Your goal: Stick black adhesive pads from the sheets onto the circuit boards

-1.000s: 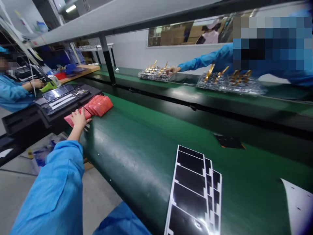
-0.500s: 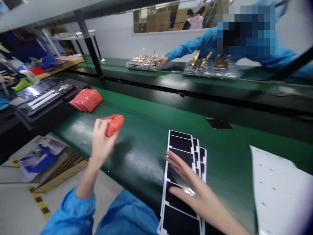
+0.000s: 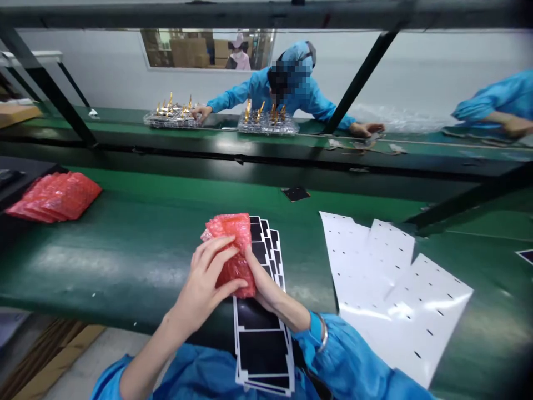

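Observation:
Both my hands hold one red bubble-wrap pouch above the green belt. My left hand grips its left side with fingers curled over the front. My right hand holds it from the right and behind, mostly hidden by the pouch. Right under the pouch lies a fanned stack of white sheets with black rectangular stickers, reaching to the near edge of the belt.
A pile of red pouches lies at the belt's left end. Empty white backing sheets lie on the right. A small black piece sits farther back. Across the far belt, people in blue handle trays of gold-tabbed parts.
My left hand took a pouch from the pile at the left and carried it over the sticker sheets. My right hand came off the sheets and joined it. The view swung right.

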`<action>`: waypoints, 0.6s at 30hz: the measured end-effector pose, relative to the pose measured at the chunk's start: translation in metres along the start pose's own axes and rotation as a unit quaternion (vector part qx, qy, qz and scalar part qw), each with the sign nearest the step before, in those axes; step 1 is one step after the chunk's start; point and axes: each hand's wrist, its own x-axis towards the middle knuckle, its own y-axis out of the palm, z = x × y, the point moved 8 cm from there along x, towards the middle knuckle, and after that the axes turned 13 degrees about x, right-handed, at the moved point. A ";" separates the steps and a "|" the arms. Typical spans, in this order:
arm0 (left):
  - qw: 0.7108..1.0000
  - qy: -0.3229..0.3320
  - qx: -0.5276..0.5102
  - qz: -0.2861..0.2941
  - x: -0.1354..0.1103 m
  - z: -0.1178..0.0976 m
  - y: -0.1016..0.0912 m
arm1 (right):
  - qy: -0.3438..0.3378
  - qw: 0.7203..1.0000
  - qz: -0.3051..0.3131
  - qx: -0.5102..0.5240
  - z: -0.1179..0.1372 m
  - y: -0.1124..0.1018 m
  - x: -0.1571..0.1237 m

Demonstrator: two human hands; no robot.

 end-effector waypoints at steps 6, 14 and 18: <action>0.996 -0.001 0.004 0.090 0.001 0.003 0.010 | 0.004 0.995 -0.060 0.084 -0.001 -0.012 0.003; 0.988 0.140 -0.055 -0.027 -0.015 -0.042 0.009 | 0.078 0.980 -0.089 0.159 0.000 -0.021 0.016; 0.997 0.014 0.004 -0.076 -0.019 0.012 -0.004 | 0.040 0.973 -0.109 0.198 0.018 -0.033 0.013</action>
